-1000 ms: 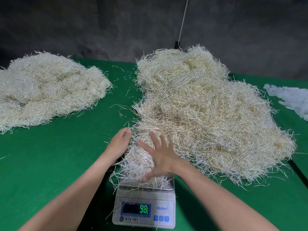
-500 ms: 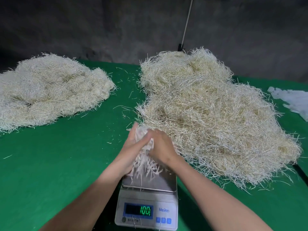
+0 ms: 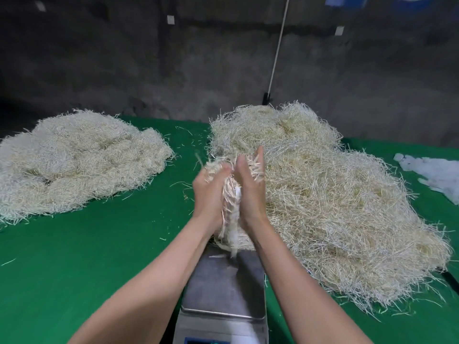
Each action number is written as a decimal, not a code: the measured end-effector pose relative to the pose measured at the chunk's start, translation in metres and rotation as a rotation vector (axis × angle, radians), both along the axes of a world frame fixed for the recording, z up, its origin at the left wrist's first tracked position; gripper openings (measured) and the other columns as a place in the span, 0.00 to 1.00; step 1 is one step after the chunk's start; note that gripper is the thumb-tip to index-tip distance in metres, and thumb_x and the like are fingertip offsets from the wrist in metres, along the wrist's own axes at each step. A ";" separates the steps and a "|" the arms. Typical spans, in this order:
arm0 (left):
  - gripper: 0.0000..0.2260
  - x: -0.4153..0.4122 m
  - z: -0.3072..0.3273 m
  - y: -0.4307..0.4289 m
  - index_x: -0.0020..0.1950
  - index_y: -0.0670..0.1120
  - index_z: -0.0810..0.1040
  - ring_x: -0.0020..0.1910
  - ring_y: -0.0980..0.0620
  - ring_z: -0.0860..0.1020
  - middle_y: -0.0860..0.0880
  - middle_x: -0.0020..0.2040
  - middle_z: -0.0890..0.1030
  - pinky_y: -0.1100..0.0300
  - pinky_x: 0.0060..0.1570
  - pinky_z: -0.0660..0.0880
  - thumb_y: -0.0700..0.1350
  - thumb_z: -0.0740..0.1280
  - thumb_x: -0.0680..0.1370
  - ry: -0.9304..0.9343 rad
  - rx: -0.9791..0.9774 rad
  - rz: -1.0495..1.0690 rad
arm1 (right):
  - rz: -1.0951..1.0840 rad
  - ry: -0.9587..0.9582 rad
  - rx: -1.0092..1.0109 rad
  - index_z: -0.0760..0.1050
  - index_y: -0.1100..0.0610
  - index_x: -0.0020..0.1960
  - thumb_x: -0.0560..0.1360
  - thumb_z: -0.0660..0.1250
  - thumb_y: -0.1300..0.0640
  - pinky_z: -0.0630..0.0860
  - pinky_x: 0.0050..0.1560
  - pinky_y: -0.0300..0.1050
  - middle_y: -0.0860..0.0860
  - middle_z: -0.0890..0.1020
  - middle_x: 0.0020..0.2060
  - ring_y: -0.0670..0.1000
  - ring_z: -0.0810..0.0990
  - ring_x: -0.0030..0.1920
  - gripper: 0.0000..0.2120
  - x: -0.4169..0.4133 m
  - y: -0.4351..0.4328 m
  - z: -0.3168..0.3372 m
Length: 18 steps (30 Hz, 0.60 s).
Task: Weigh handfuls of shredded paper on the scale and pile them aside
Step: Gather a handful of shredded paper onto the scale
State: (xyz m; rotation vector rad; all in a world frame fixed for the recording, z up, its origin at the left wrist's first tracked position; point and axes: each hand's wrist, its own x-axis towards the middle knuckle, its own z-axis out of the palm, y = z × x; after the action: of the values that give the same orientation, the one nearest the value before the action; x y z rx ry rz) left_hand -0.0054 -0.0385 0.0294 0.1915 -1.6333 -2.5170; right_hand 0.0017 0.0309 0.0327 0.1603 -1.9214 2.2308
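A handful of shredded paper [image 3: 231, 202] is squeezed between my two hands, lifted above the scale [image 3: 224, 291]. My left hand [image 3: 210, 192] grips it from the left and my right hand [image 3: 249, 189] from the right, fingers curled round the bundle. Strands hang down toward the steel pan, which is bare apart from a stray strip. The scale's display is cut off at the frame's bottom. A large heap of shredded paper [image 3: 335, 194] lies to the right of my hands. A second pile [image 3: 79, 160] lies at the far left.
The green table [image 3: 87, 256] runs under everything. White plastic bags [image 3: 437, 172] lie at the right edge. A thin white pole [image 3: 277, 55] leans on the dark wall behind. Loose strands are scattered between the piles.
My hands closed on the paper that lay on the scale, gathered it and lifted it clear of the pan. The view tilted up, cutting off the display.
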 end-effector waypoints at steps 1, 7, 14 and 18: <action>0.32 0.003 -0.003 0.005 0.72 0.47 0.67 0.66 0.46 0.72 0.44 0.67 0.72 0.52 0.61 0.74 0.60 0.66 0.71 0.001 -0.081 -0.068 | -0.014 -0.018 0.023 0.48 0.28 0.71 0.65 0.64 0.31 0.59 0.67 0.58 0.44 0.54 0.76 0.52 0.58 0.74 0.40 -0.007 0.005 0.006; 0.14 -0.032 -0.006 -0.009 0.54 0.44 0.74 0.34 0.52 0.74 0.44 0.40 0.73 0.63 0.34 0.69 0.52 0.56 0.82 -0.131 0.092 -0.038 | 0.102 -0.092 0.153 0.76 0.42 0.53 0.76 0.63 0.43 0.78 0.34 0.36 0.42 0.84 0.41 0.41 0.81 0.36 0.08 -0.002 -0.015 -0.025; 0.38 -0.021 -0.056 0.000 0.72 0.53 0.68 0.61 0.45 0.78 0.46 0.63 0.79 0.46 0.58 0.75 0.73 0.49 0.69 -0.205 0.114 -0.289 | -0.233 -0.474 -0.385 0.71 0.62 0.54 0.79 0.61 0.50 0.78 0.35 0.43 0.54 0.79 0.37 0.51 0.79 0.35 0.14 -0.051 0.016 -0.012; 0.45 -0.010 -0.081 0.013 0.74 0.57 0.62 0.68 0.41 0.69 0.44 0.69 0.71 0.33 0.66 0.59 0.79 0.46 0.63 -0.406 0.320 -0.387 | -0.345 -0.430 -0.378 0.64 0.61 0.69 0.80 0.59 0.50 0.79 0.49 0.48 0.52 0.74 0.48 0.51 0.76 0.46 0.22 -0.069 0.020 -0.019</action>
State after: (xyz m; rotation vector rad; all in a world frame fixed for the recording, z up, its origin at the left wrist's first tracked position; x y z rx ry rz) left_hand -0.0150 -0.0253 -0.0513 0.4908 -1.4919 -3.2062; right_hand -0.0677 0.0510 0.0132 -0.6996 -1.4932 2.4561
